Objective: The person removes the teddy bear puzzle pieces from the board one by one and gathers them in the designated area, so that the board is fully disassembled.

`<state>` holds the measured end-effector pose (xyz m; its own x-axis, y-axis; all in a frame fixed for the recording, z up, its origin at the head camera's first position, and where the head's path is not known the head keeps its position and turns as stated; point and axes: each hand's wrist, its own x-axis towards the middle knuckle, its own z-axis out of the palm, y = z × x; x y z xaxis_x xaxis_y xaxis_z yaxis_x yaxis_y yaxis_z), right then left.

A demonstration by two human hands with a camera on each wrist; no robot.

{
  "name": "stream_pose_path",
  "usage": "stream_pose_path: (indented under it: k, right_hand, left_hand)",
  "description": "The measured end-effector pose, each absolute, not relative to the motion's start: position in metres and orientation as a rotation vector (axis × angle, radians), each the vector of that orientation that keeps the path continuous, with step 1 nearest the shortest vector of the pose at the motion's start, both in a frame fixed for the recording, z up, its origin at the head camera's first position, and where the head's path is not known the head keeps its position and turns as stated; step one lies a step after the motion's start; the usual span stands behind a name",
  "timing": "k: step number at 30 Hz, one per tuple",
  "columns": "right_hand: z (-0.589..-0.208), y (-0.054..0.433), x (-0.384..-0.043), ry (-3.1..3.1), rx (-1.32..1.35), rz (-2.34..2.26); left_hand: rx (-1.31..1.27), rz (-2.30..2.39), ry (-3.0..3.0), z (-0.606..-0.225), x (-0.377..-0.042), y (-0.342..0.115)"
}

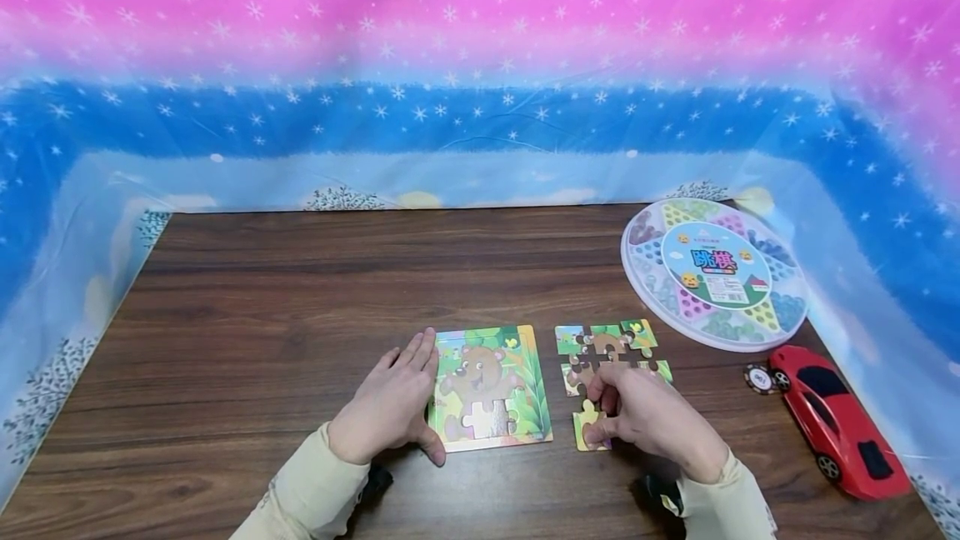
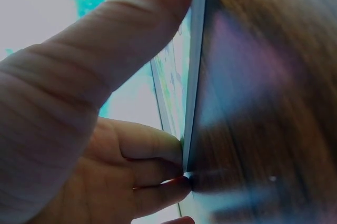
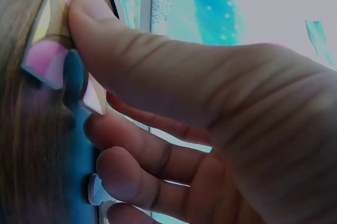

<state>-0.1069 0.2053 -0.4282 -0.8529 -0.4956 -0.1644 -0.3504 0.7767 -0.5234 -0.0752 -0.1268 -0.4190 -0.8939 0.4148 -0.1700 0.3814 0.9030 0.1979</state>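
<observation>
The bear puzzle board [image 1: 528, 407] lies flat at the front middle of the table in the head view, with a pale piece-shaped gap [image 1: 486, 421] low in its picture. My left hand [image 1: 393, 398] rests along its left edge, fingers extended and thumb by the near corner; the left wrist view shows thumb and fingertips against the board's side. To the right, my right hand [image 1: 648, 415] pinches a yellow-green puzzle piece [image 1: 581, 422], thumb on its face. In the right wrist view that piece [image 3: 47, 58] shows a pink patch. Several loose pieces [image 1: 606, 340] lie just beyond, partly hidden by the hand.
A round Chinese checkers box [image 1: 716, 327] with a clear lid stands at the back right. Nearer are a black-and-white poker chip [image 1: 760, 378] and a red toy car [image 1: 843, 423] by the table's right edge. Patterned cloth [image 1: 450, 123] walls the table's back and sides.
</observation>
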Motion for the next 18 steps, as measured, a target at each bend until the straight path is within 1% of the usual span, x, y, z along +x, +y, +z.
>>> stream_pose_path:
  k: [18]
  right_hand:
    - [-0.4242,0.199,-0.1022,2.744,-0.654,-0.582]
  left_hand:
    - [0.559,0.234,2.824,-0.4174,-0.076,-0.1249]
